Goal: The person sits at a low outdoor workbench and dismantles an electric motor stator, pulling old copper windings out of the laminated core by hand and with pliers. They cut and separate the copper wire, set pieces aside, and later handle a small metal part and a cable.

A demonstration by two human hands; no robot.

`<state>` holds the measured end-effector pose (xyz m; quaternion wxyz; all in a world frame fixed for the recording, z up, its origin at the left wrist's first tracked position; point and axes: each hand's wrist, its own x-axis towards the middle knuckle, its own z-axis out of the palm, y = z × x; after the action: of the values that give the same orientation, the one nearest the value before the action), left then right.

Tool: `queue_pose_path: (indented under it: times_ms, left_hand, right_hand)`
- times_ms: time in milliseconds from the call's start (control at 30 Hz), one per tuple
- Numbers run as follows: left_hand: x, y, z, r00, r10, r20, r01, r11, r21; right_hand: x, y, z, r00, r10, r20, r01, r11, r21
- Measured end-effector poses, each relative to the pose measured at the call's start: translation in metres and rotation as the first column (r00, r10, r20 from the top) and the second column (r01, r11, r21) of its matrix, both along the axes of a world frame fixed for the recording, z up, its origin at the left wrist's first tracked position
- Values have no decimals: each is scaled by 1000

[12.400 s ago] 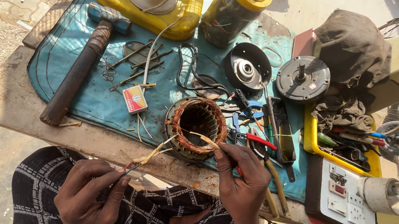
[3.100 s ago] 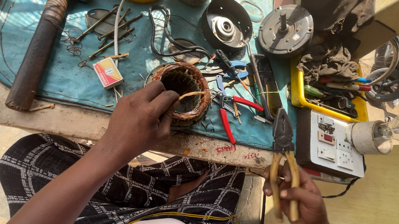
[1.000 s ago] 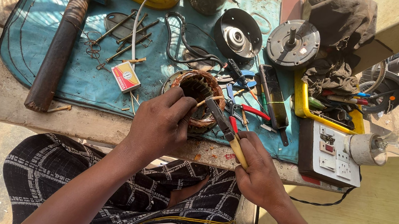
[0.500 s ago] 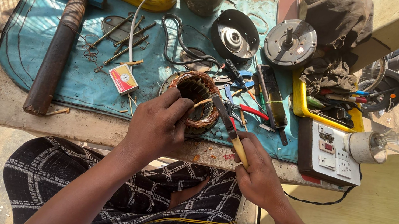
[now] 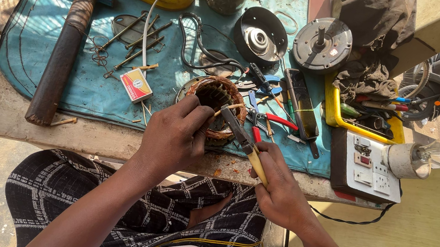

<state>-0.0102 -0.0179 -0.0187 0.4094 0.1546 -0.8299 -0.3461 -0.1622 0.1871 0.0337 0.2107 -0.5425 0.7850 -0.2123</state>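
Head view: left hand clamped on the near rim of the copper-wound motor coil, lying on the blue cloth by the bench edge. Right hand clenched around pliers, long axis slanting up-left, tips at the coil's right rim beside the left fingers.

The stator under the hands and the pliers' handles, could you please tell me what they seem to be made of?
Stator: coppery-orange windings in a dark, dull slotted core, probably copper wire in steel. Pliers: dull grey metal jaws; handles look sleeved in matte cream plastic or rubber.
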Motion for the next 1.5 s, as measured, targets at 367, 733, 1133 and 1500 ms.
queue_pose_path:
  times_ms: [367, 733, 1133, 1500]
  left_hand:
    - [-2, 0, -2, 1000, 9, -8, -9, 1000, 3]
    - [-2, 0, -2, 1000, 16, -4, -15, 1000, 5]
    - [0, 0, 0, 1000, 11, -5, -11, 1000, -8]
    - [-2, 0, 7, 1000, 21, 8, -21, 1000, -1]
  right_hand:
    - [-4, -1, -8, 994, -12, -113, 13, 1000, 3]
    - [5, -8, -11, 977, 5, -214, -5, 1000, 4]
    - [5, -4, -11, 994, -81, 80, 87, 993, -84]
    - [7, -4, -13, 982, -58, -180, 35, 991, -127]
